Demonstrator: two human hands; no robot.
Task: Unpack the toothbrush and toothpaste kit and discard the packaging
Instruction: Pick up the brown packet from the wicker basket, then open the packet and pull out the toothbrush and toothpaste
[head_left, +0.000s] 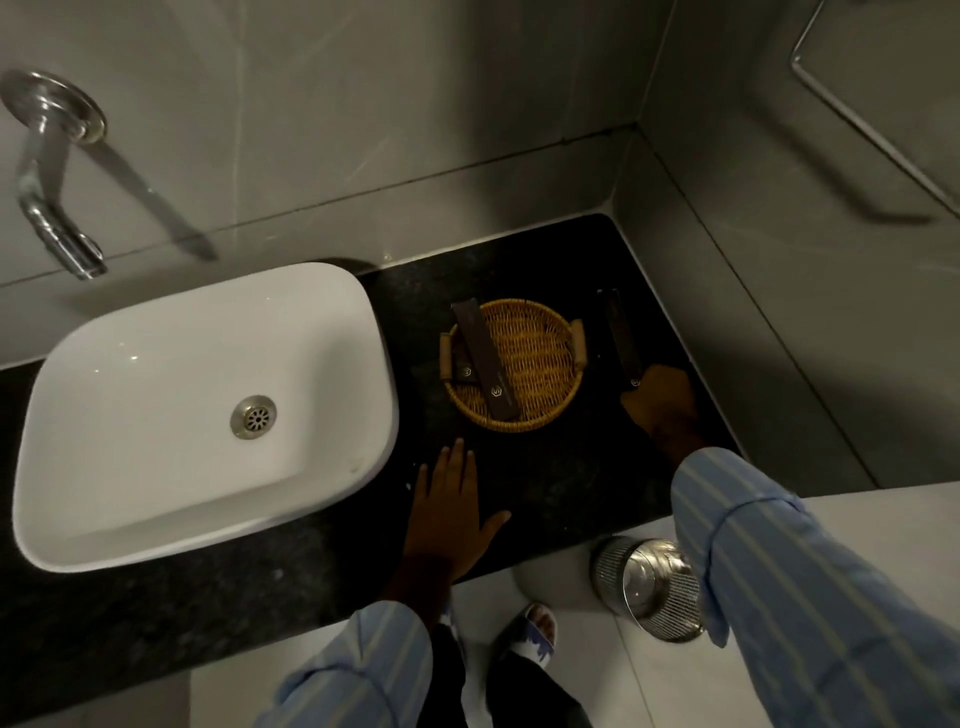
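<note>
A round wicker basket (540, 395) stands on the black counter (566, 483). One long dark kit box (485, 358) lies across the basket's left side, with a smaller dark box (464, 370) tucked beside it. A second long dark kit box (620, 335) lies on the counter right of the basket. My right hand (665, 410) rests on that box's near end, fingers curled over it. My left hand (452, 512) lies flat on the counter in front of the basket, fingers spread, holding nothing.
A white basin (208, 415) sits left of the basket under a chrome wall tap (57, 208). Tiled walls close the back and the right side. On the floor below the counter's edge stands a metal waste bin (649, 587). My feet are beneath.
</note>
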